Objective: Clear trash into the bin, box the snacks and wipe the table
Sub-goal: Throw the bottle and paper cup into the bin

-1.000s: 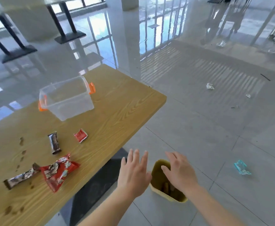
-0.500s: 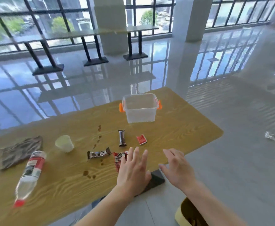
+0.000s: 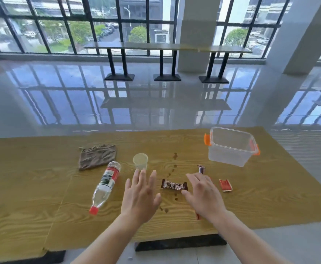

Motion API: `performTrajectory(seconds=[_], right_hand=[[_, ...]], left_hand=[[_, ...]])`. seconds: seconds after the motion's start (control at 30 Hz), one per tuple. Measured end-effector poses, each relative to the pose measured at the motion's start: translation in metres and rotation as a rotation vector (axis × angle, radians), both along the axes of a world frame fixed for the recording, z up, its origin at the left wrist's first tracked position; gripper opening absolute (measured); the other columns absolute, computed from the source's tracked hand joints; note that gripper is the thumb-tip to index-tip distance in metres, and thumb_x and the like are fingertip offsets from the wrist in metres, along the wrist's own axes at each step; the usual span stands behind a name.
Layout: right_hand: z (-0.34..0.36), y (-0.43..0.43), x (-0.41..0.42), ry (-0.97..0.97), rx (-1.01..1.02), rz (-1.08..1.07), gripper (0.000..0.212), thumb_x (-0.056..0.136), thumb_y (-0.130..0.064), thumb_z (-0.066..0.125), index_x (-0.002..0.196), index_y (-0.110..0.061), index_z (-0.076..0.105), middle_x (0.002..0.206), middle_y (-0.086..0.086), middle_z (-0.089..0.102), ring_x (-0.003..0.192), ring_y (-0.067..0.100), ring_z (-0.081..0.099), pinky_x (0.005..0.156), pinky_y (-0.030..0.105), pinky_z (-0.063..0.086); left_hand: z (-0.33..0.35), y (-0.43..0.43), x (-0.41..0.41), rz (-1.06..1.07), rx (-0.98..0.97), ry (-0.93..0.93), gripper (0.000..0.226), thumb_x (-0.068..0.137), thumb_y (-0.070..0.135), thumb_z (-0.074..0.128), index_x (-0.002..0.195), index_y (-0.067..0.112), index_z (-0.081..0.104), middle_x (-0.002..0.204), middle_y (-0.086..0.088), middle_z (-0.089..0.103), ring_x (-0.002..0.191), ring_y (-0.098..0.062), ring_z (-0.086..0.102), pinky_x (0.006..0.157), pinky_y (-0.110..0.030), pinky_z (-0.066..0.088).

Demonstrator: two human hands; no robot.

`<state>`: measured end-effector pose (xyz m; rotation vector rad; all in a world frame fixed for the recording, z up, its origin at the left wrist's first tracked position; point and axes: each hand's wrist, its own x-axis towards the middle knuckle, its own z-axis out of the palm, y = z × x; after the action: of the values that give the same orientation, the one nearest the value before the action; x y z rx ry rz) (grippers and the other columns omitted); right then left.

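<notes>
Left hand (image 3: 139,195), right hand (image 3: 203,195) spread, empty; clear box (image 3: 232,147) empty; cup (image 3: 140,161) upright.

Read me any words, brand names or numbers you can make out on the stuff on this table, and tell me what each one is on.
No text here can be read.
Plastic bottle: red, white and green label, print too blurred.
Brown snack bar: white marks on the wrapper, unreadable.
Red packet: no legible lettering.
Small dark bar: too small and partly hidden.
Clear box, cup and cloth: no text visible.
</notes>
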<state>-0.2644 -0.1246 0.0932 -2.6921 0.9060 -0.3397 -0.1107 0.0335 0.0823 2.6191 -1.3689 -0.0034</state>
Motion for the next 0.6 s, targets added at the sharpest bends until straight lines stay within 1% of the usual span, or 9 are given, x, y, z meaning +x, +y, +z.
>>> performTrajectory(seconds=[0.23,0.37,0.43,0.5,0.6], right_hand=[[-0.010,0.024,0.095,0.063,0.107,0.016,0.057,0.092,-0.040,0.062,0.142,-0.018,0.045,0.135,0.002,0.056,0.125,0.024,0.048,0.102,0.032,0.041],[-0.017,0.024,0.141,0.131,0.172,0.035,0.056,0.093,-0.038,0.062,0.141,-0.016,0.044,0.135,0.007,0.055,0.127,0.026,0.047,0.104,0.035,0.042],[-0.021,0.019,0.164,0.173,0.201,0.049,0.055,0.093,-0.036,0.062,0.140,-0.016,0.044,0.136,0.008,0.053,0.127,0.027,0.047,0.105,0.037,0.041],[-0.027,0.010,0.189,0.212,0.228,0.057,0.056,0.092,-0.035,0.063,0.140,-0.016,0.043,0.136,0.008,0.051,0.126,0.028,0.046,0.106,0.038,0.040],[-0.038,-0.005,0.223,0.250,0.266,0.066,0.063,0.089,-0.035,0.065,0.143,-0.018,0.038,0.136,0.008,0.047,0.125,0.028,0.044,0.104,0.040,0.041]], left_hand=[[-0.016,0.042,0.098,0.093,0.054,0.054,0.077,0.093,0.054,0.043,0.157,0.025,0.012,0.164,-0.012,0.017,0.152,-0.032,0.010,0.121,-0.049,0.021],[-0.031,0.049,0.134,0.153,0.110,0.097,0.078,0.093,0.051,0.048,0.157,0.026,0.012,0.162,-0.012,0.021,0.151,-0.034,0.014,0.118,-0.051,0.027],[-0.038,0.046,0.148,0.205,0.140,0.138,0.077,0.092,0.049,0.051,0.156,0.025,0.016,0.159,-0.012,0.025,0.149,-0.035,0.018,0.115,-0.051,0.031],[-0.048,0.043,0.160,0.267,0.166,0.191,0.073,0.090,0.048,0.054,0.152,0.023,0.023,0.154,-0.013,0.032,0.144,-0.035,0.027,0.109,-0.049,0.039],[-0.065,0.038,0.172,0.362,0.203,0.282,0.068,0.088,0.046,0.056,0.144,0.024,0.025,0.136,-0.009,0.041,0.123,-0.028,0.042,0.092,-0.043,0.049]])
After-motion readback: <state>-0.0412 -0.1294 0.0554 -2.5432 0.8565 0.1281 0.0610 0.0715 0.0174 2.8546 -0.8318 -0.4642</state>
